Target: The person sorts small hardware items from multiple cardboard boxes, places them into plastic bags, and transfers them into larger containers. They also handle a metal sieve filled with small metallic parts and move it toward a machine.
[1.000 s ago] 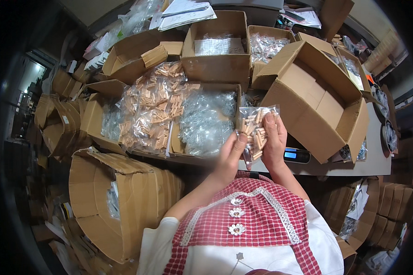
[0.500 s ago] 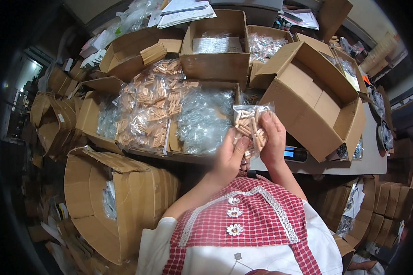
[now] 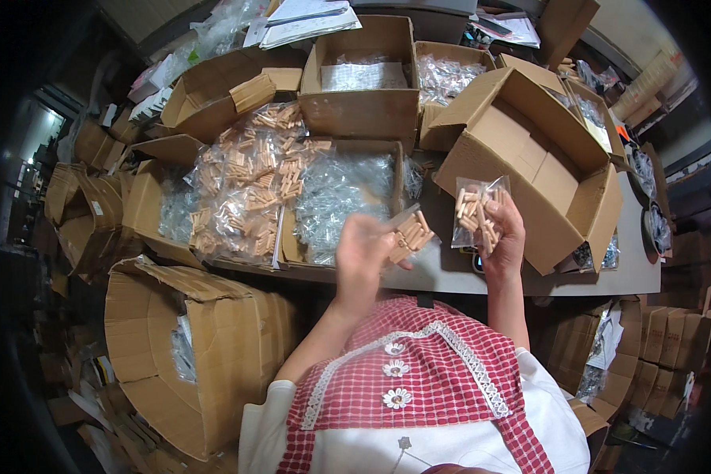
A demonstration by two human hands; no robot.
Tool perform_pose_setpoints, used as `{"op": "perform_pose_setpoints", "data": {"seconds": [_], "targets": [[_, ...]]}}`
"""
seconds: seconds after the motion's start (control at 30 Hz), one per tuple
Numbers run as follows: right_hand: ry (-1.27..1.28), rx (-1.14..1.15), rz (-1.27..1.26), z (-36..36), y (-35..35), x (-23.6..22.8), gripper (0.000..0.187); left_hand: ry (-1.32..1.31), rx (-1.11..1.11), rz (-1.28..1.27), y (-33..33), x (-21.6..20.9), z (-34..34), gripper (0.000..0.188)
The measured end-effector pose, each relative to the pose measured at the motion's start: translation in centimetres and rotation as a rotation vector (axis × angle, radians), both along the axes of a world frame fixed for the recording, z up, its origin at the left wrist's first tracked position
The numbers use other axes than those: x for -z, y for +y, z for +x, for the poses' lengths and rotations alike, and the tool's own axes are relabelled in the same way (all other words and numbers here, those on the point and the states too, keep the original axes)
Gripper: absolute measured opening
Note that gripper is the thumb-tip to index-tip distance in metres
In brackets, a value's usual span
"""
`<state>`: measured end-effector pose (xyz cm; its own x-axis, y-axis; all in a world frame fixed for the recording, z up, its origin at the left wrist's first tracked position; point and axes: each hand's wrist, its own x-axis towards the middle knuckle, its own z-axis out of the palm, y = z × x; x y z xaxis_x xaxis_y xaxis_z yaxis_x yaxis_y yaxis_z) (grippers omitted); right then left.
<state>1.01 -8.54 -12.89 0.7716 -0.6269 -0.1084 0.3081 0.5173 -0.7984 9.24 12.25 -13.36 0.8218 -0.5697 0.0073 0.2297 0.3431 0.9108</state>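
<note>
Clear plastic bags of short wooden dowels are in both of my hands, held above the table's front edge. My left hand, slightly blurred, grips one bag of dowels by its near side. Over to the right, my right hand has its thumb pressed on a second bag of dowels. The two bags are apart. Left of my left hand, an open carton holds clear bags of grey metal-looking parts. Beside that lies a big heap of bagged dowels.
A large open carton stands tilted at the right of the table. Another open carton is below the table's left edge. Farther back are a carton with a paper sheet, a carton of small bags and stacked papers.
My hands have moved apart, left hand leftward and right hand rightward. The dowel bags, close together before, are now separated, one in each hand.
</note>
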Motion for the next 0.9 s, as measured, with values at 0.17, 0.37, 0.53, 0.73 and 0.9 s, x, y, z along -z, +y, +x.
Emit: {"op": "perform_pose_setpoints", "data": {"seconds": [0.17, 0.37, 0.53, 0.73, 0.9], "targets": [[-0.011, 0.031, 0.016, -0.5, 0.1, 1.5, 0.030, 0.010, -0.013, -0.042, -0.7, 0.4, 0.7, 0.016], [-0.012, 0.068, -0.001, -1.2, -0.2, 1.8, 0.035, -0.026, -0.062, -0.002, -1.6, 1.0, 0.6, 0.023], [0.053, 0.052, -0.036, -1.3, 0.5, 1.7, 0.040, 0.027, -0.048, 0.019, -1.6, 1.4, 0.5, 0.025], [-0.045, -0.013, -0.086, -1.2, 2.0, 1.2, 0.039, -0.128, -0.040, 0.234, -2.5, 2.0, -0.1, 0.026], [-0.032, -0.011, -0.225, -0.5, 3.3, 1.9, 0.037, -0.149, 0.028, 0.221, -2.8, 2.3, -0.2, 0.029]]}}
